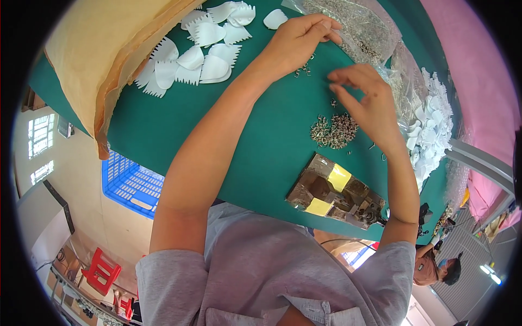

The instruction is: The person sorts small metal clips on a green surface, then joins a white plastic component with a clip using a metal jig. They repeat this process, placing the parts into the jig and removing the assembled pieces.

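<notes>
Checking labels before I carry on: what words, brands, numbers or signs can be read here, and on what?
No readable text anywhere.
Yellow strips on the metal fixture: no readable print.
Clear bag: no readable print.
Blue crate: no readable print.
Mark on the distant person's shirt: too small to read.

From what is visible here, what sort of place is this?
Probably a workshop or factory for small-parts work: a heap of tiny silvery metal clips and a brown rectangular block with two yellow patches share the green tabletop, with toothed white flat pieces piled on the right.
</notes>
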Demonstrator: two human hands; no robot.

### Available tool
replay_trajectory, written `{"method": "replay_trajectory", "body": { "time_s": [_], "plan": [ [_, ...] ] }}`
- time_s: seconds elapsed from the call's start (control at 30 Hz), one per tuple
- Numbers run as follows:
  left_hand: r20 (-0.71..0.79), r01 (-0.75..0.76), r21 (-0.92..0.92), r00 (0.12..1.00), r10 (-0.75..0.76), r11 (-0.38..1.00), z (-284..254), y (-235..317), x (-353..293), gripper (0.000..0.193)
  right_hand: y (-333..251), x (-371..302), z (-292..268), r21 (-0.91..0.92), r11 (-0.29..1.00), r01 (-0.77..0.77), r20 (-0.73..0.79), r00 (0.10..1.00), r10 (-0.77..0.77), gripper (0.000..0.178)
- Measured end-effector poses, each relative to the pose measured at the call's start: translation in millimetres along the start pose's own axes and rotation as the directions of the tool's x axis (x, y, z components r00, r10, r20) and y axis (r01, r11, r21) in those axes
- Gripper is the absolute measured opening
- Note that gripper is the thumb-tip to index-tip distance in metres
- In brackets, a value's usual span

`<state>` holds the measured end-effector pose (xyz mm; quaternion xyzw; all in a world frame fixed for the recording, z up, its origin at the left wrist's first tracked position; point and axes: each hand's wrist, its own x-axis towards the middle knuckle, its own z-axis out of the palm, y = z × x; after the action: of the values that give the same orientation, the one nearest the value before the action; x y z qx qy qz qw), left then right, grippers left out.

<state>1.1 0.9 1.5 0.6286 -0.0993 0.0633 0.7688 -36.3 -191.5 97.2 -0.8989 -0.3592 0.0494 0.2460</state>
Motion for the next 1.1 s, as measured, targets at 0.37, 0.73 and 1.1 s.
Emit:
{"method": "replay_trajectory", "body": {
  "time_s": [0.37,0.73,1.1],
  "plan": [
    [-0.010,-0.001,0.000,1.000,0.001,1.000,-0.3,0.6,-0.2,0.035,-4.0,20.8,35.5,0.117,0.993,-0.026,-0.074,0.997,0.035,0.016],
    [-0.010,0.020,0.005,1.000,-0.019,1.000,1.2,1.9,0.6,0.033,-4.2,18.6,33.0,0.122,0.992,-0.011,-0.026,1.000,0.015,0.018],
    [-0.019,-0.006,0.009,1.000,0.006,1.000,0.8,-1.2,1.2,0.034,-3.3,15.2,31.1,0.082,0.996,0.041,-0.043,0.998,-0.037,0.021]
  ]
}}
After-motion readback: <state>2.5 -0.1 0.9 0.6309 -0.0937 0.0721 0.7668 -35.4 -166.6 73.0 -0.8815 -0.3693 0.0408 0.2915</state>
